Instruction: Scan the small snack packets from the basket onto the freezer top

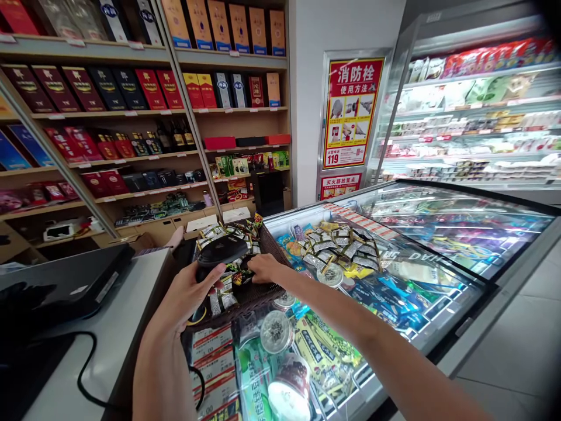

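My left hand (186, 298) is wrapped round the handle of a black handheld barcode scanner (223, 249). The scanner's head is over a brown woven basket (274, 248) full of small wrapped packets (223, 299). Inside that basket, my right hand (264, 269) has its fingers curled at a small black-and-yellow packet (242, 276). Its fingertips are partly hidden among the wrappers. The basket rests on the glass top of a chest freezer at the counter's side.
The glass-topped freezer (464, 336) extends to the right, with a pile of similar packets (342, 242) on it and frozen goods underneath. To the left are a white counter (118, 327), a black device (65, 286) and a cable (90, 356). Shelves of boxes (105, 88) stand behind.
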Demonstrator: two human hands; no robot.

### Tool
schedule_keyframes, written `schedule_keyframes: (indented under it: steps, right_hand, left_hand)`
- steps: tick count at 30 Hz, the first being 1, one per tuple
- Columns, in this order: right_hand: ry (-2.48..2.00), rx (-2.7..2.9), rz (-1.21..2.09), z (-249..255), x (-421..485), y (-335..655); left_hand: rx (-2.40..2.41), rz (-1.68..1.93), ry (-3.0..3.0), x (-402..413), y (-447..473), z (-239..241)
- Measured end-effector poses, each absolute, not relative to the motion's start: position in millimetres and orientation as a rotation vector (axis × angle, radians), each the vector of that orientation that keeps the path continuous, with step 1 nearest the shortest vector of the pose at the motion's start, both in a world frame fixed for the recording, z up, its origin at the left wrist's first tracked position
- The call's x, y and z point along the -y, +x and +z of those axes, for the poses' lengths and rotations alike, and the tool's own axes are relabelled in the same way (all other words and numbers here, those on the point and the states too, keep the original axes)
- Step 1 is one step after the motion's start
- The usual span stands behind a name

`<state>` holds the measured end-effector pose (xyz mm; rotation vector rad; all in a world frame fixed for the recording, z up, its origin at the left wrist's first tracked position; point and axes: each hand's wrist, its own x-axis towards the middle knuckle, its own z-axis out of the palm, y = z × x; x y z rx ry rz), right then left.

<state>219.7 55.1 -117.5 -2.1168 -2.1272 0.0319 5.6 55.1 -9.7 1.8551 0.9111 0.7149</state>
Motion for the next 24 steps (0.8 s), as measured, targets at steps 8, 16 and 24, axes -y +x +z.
schedule_keyframes:
  steps: [8, 16, 24]
  right_hand:
    - [-1.557, 1.225, 0.312, -118.6, -23.0, 270.2]
    - [-1.397, 0.969, 0.161, -116.6, 20.3, 314.4]
    - [-1.346, 1.105, 0.271, -93.3, 28.3, 255.7]
  left_hand:
    - [-0.927, 0.698, 1.877, -53.8, 5.4, -4.3]
    - [-0.798, 0.713, 1.788, -40.8, 26.2, -11.3]
    - [-0.828, 0.792, 1.706, -37.5, 55.9, -28.7]
